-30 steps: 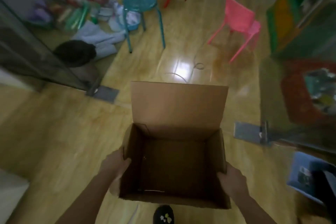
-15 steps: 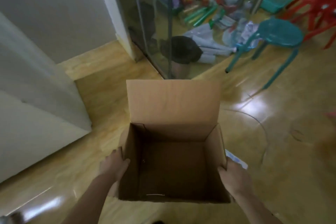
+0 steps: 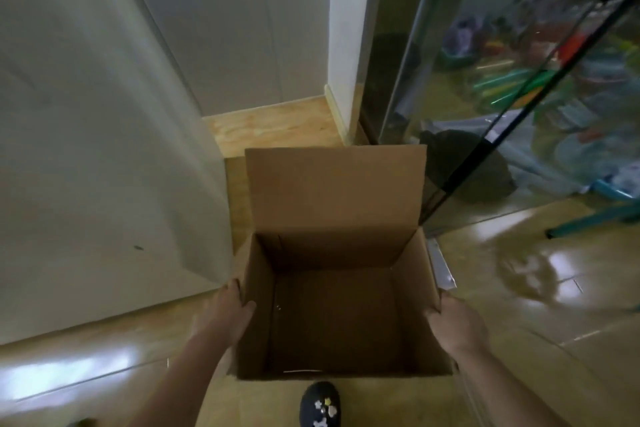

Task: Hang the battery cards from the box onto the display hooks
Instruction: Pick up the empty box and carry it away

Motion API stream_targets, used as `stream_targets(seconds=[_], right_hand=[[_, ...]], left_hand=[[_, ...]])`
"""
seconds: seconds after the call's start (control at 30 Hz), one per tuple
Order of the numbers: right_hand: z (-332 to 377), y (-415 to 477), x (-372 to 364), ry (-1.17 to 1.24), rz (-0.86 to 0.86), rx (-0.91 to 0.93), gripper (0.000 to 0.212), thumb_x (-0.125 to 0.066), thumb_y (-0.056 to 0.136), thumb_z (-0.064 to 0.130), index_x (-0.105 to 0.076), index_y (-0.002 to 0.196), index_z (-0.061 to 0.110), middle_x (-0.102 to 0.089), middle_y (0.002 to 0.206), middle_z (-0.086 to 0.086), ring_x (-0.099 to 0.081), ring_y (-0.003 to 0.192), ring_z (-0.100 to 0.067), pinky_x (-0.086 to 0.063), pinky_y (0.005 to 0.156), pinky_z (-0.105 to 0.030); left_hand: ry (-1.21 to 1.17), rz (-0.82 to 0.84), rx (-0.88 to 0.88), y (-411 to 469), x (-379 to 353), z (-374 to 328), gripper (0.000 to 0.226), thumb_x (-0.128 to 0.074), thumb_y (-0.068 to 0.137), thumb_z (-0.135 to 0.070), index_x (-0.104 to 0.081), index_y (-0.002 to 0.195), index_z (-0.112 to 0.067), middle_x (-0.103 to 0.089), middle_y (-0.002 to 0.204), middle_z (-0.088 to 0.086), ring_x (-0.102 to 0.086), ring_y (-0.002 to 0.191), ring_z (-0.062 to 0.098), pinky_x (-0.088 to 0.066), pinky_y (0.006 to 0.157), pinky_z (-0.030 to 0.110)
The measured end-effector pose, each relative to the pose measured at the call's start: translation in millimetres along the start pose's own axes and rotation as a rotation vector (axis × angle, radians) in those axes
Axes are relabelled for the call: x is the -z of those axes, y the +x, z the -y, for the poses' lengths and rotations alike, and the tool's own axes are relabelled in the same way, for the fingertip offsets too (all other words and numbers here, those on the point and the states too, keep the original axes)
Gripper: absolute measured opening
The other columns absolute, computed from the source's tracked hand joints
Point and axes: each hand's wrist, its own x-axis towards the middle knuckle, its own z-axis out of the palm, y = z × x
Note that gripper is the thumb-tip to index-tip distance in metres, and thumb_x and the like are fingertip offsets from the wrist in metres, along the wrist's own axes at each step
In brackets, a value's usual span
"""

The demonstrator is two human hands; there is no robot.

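Gripping the box (image 3: 335, 192), left hand (image 3: 225, 316) and right hand (image 3: 456, 322) frame bare cardboard inside.

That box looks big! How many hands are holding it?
2. The left hand grips the left wall of the box; the right hand grips the right wall.

From where I stand, nothing can be read: the cardboard box (image 3: 332, 204) is plain, with no label or print.
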Motion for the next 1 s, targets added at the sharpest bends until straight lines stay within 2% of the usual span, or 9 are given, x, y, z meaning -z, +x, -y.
stream_targets(seconds=[0.13,0.27,0.33,0.4,0.53,0.6,0.8,0.87,1.0], right_hand=[[51,56,29,-0.005,-0.015,0.038,0.025,-0.051,0.088,0.027,-0.059,0.11,0.016,-0.067,0.096,-0.008,-0.063,0.088,-0.028,-0.051,0.074,-0.033],[94,116,60,0.008,0.011,0.094,0.023,-0.052,0.091,0.023,-0.059,0.11,0.012,-0.064,0.091,-0.009,-0.058,0.077,-0.023,-0.044,0.061,-0.028],[116,152,72,0.003,0.033,0.114,0.024,-0.052,0.091,0.022,-0.058,0.111,0.01,-0.066,0.098,-0.012,-0.059,0.082,-0.025,-0.043,0.065,-0.027],[139,187,79,-0.027,0.045,0.133,0.023,-0.051,0.092,0.024,-0.058,0.109,0.011,-0.066,0.097,-0.011,-0.063,0.085,-0.025,-0.05,0.07,-0.031],[186,254,94,-0.081,0.092,0.166,0.017,-0.049,0.094,0.027,-0.057,0.104,0.016,-0.063,0.086,-0.003,-0.062,0.074,-0.016,-0.051,0.062,-0.028],[210,282,106,-0.117,0.102,0.168,0.016,-0.048,0.094,0.029,-0.056,0.101,0.017,-0.063,0.085,-0.002,-0.063,0.074,-0.016,-0.053,0.065,-0.03],[279,356,134,-0.154,0.109,0.209,0.015,-0.05,0.092,0.026,-0.055,0.104,0.019,-0.062,0.081,0.001,-0.063,0.065,-0.009,-0.055,0.059,-0.025],[305,380,138,-0.155,0.11,0.213,0.015,-0.05,0.092,0.025,-0.055,0.104,0.019,-0.062,0.079,0.002,-0.063,0.064,-0.008,-0.054,0.056,-0.024],[351,432,135,-0.15,0.087,0.235,0.021,-0.047,0.094,0.024,-0.056,0.112,0.017,-0.062,0.08,0.003,-0.062,0.063,-0.01,-0.05,0.05,-0.021]], left_hand=[[0.003,-0.027,0.036,49,40,-13,0.039,-0.043,0.094,-0.037,-0.042,0.125,-0.014,-0.055,0.124,0.008,-0.056,0.111,0.028,-0.046,0.086,0.036],[-0.072,-0.023,0.069,102,70,-29,0.04,-0.045,0.093,-0.037,-0.043,0.125,-0.012,-0.055,0.123,0.009,-0.056,0.109,0.028,-0.046,0.086,0.036],[-0.096,-0.032,0.075,133,84,-40,0.039,-0.044,0.094,-0.035,-0.044,0.124,-0.01,-0.055,0.122,0.009,-0.057,0.107,0.026,-0.044,0.081,0.032],[-0.105,-0.027,0.092,164,96,-51,0.039,-0.044,0.095,-0.033,-0.044,0.125,-0.008,-0.055,0.122,0.01,-0.057,0.106,0.025,-0.041,0.078,0.028],[-0.174,-0.029,0.155,222,120,-68,0.037,-0.044,0.096,-0.03,-0.043,0.125,-0.007,-0.053,0.124,0.011,-0.055,0.107,0.024,-0.044,0.087,0.03],[-0.206,-0.017,0.186,247,132,-74,0.04,-0.044,0.096,-0.03,-0.041,0.128,-0.007,-0.052,0.126,0.011,-0.054,0.11,0.025,-0.044,0.089,0.031],[-0.257,0.014,0.232,319,173,-85,0.041,-0.046,0.094,-0.029,-0.041,0.128,-0.007,-0.051,0.127,0.013,-0.053,0.113,0.029,-0.042,0.092,0.034],[-0.236,-0.009,0.239,349,187,-85,0.04,-0.047,0.093,-0.032,-0.044,0.126,-0.008,-0.054,0.124,0.013,-0.055,0.11,0.028,-0.045,0.09,0.034],[-0.152,-0.012,0.209,422,211,-86,0.04,-0.046,0.093,-0.037,-0.045,0.124,-0.012,-0.06,0.116,0.008,-0.059,0.1,0.023,-0.046,0.077,0.031]])
